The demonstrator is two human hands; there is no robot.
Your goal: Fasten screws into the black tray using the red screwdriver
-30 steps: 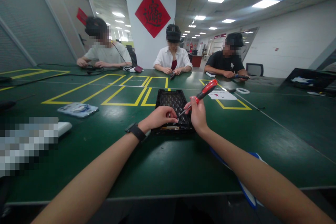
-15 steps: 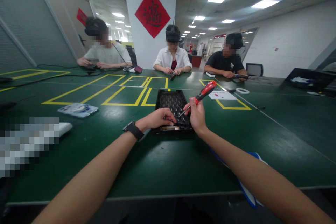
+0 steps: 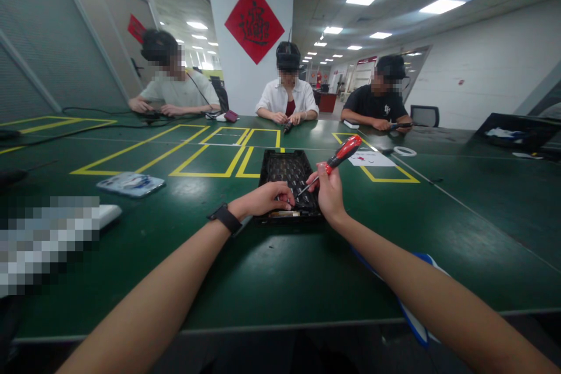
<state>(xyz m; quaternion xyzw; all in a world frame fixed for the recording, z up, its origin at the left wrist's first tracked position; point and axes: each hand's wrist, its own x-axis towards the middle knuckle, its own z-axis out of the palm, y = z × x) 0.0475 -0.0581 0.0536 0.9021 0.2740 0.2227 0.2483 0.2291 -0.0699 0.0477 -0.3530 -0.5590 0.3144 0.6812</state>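
My right hand (image 3: pixel 329 190) is closed around a screwdriver (image 3: pixel 344 152) with a red and black handle, tilted so its metal shaft slants down to the left. The tip reaches into a black open tray-like case (image 3: pixel 284 166) that lies on the green table in front of me. My left hand (image 3: pixel 274 197), with a dark watch on its wrist, rests over the near left part of the case. Its fingers are bent together close to the screwdriver tip; what they pinch, if anything, is hidden. A pale strip (image 3: pixel 280 214) shows along the case's near edge.
A phone-like flat item (image 3: pixel 130 183) lies at left, by a blurred white object (image 3: pixel 107 216). Yellow tape (image 3: pixel 201 175) marks the green table (image 3: pixel 245 280). A paper sheet (image 3: pixel 372 159) and a white ring (image 3: pixel 404 151) lie right. Three people sit across. Something blue-edged (image 3: pixel 412 321) is under my right forearm.
Almost nothing differs. My left fingers and wrist have shifted very slightly; the screwdriver and the case stay in place.
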